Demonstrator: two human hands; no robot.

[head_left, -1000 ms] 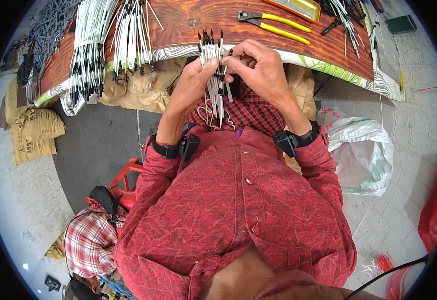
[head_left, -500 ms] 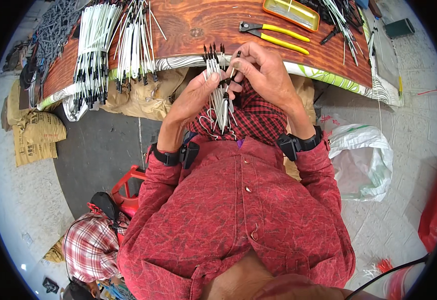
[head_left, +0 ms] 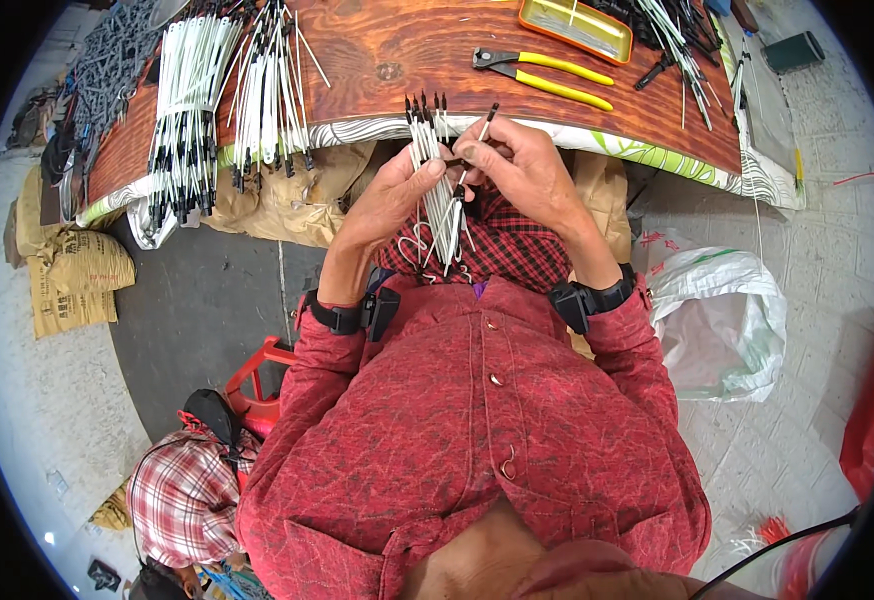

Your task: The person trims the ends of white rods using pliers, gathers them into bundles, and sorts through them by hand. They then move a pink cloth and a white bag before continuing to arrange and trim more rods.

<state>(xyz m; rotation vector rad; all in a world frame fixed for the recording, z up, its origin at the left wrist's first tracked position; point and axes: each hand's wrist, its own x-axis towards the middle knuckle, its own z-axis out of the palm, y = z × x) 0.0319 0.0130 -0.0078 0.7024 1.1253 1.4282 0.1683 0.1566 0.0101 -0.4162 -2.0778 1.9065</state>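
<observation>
A bunch of thin white rods with black tips (head_left: 435, 225) is gripped in my left hand (head_left: 389, 200), its thumb pressed across them. The bunch points away from me above my lap, some black tips reaching toward the table edge. Between thumb and fingers of my right hand (head_left: 524, 172) is a single white rod with a black end (head_left: 484, 125), tilted beside the bunch. The fingertips of both hands nearly meet around the rods, and what lies just between them is partly hidden.
On the wooden table (head_left: 387, 35) lie yellow-handled pliers (head_left: 547, 78), an orange-rimmed tray (head_left: 577, 30), a tied rod bundle (head_left: 192, 100) and loose rods (head_left: 269, 100). A white sack (head_left: 722, 320) stands at right. Left are a red stool (head_left: 257, 385) and another person in a checked shirt (head_left: 182, 495).
My right hand has shifted slightly down and closer to the left, and the single rod now sticks out more visibly past its fingertips. The left hand keeps its hold on the bunch.
</observation>
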